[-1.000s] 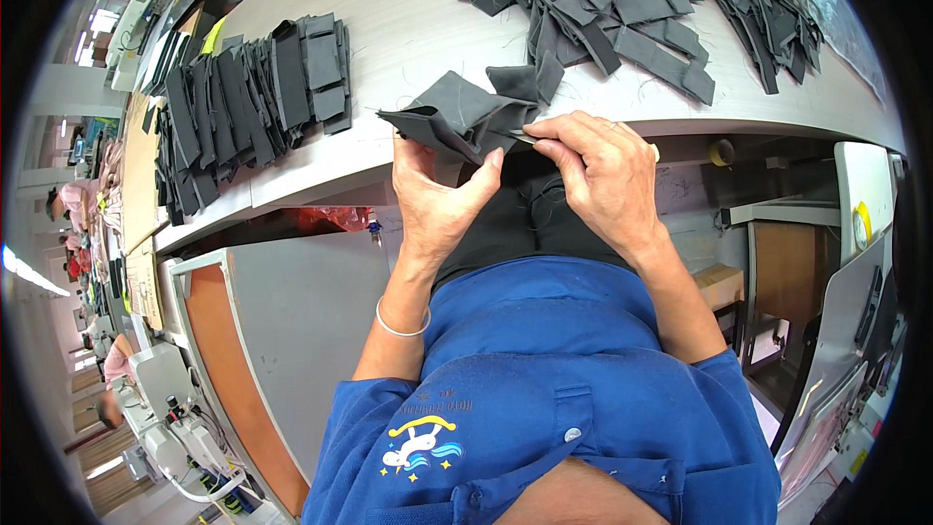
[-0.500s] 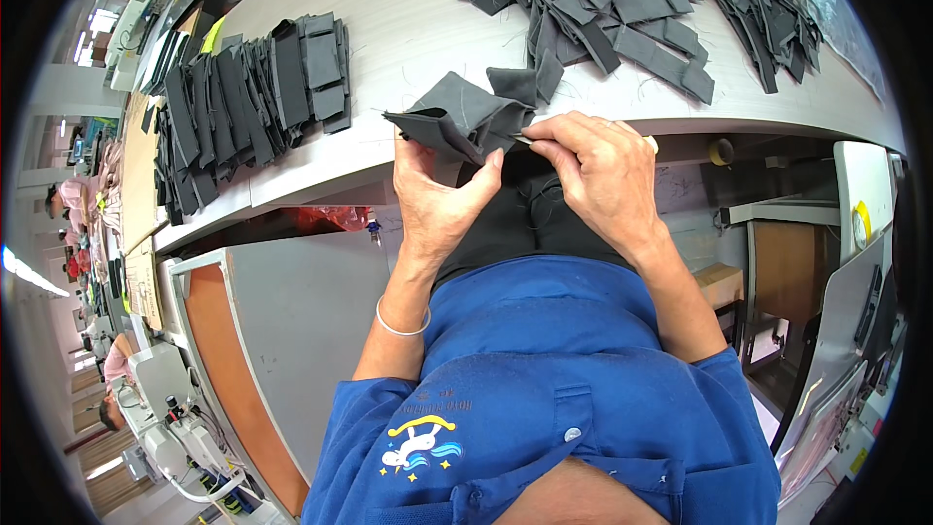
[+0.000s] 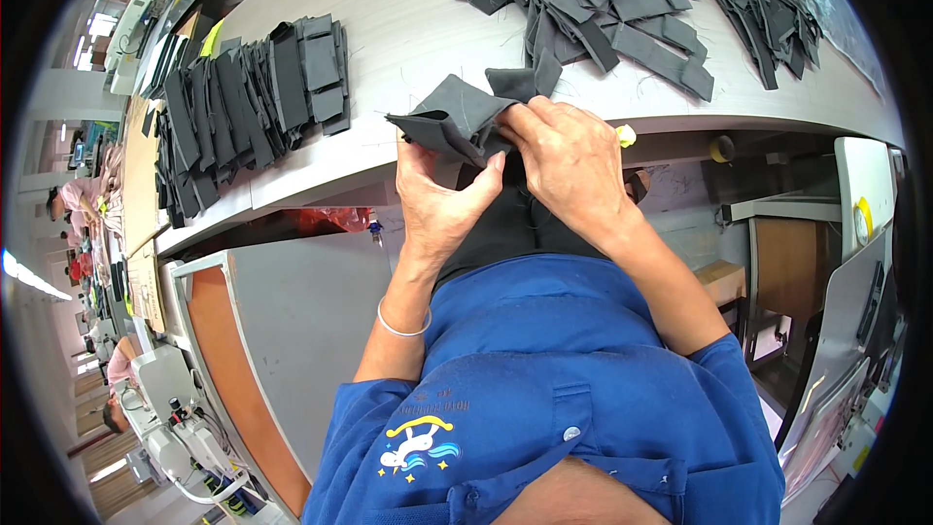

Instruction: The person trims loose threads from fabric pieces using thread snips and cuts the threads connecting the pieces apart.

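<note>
My left hand (image 3: 434,209) pinches a folded dark grey fabric piece (image 3: 455,109) between thumb and fingers, just off the table's front edge. One end of the piece flares open towards the left. My right hand (image 3: 573,165) is closed at the fabric's right side, fingertips against it. A small yellow end (image 3: 627,136) of a slim tool sticks out behind that hand; its tip is hidden by the fingers and cloth. Another grey flap (image 3: 525,83) lies just beyond my right fingers, on the table.
On the pale table (image 3: 389,39), a row of stacked grey strips (image 3: 258,87) stands left. A loose heap of grey pieces (image 3: 622,10) lies at back centre, another heap (image 3: 743,0) at back right. Below the edge are a grey cabinet (image 3: 311,331) and a tape roll (image 3: 721,149).
My right hand has moved in to the left and turned, covering the thin tip that showed before. The tool's yellow end has shifted left. My left hand stays nearly in place.
</note>
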Available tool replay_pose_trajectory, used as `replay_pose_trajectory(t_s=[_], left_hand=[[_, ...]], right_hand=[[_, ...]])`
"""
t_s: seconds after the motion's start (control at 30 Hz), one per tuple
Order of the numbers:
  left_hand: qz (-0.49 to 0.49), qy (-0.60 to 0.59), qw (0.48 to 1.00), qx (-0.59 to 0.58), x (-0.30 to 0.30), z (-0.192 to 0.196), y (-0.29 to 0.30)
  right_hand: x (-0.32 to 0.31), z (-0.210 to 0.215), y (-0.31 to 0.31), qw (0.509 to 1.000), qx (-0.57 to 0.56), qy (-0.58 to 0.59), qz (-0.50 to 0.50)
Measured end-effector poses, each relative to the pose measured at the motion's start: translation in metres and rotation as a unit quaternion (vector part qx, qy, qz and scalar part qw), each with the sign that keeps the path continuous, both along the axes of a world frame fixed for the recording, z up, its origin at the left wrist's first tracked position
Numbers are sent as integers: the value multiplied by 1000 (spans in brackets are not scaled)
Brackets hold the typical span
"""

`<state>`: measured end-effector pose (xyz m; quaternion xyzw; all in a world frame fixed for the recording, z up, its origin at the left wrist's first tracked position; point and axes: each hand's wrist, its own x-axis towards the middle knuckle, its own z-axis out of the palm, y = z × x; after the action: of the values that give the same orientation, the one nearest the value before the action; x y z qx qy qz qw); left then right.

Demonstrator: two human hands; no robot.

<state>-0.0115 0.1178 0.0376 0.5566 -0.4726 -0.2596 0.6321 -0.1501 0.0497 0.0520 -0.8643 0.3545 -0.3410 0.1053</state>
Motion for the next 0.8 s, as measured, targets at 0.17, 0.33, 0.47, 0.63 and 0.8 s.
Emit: replay_pose_trajectory(t_s=[0.17, 0.33, 0.47, 0.63, 0.8], left_hand=[[-10, -4, 1000, 13, 3, 0, 0], [-60, 74, 995, 7, 7, 7, -6], [-142, 300, 941, 67, 18, 14, -9], [-130, 278, 950, 64, 21, 9, -8], [-165, 264, 947, 76, 13, 11, -8]], right_hand=[[0, -2, -3, 999, -32, -3, 12], [-3, 0, -3, 999, -3, -18, 33], [-13, 6, -4, 983, 169, -56, 37], [-30, 2, -10, 929, 316, -181, 57], [-24, 19, -12, 959, 205, -179, 85]])
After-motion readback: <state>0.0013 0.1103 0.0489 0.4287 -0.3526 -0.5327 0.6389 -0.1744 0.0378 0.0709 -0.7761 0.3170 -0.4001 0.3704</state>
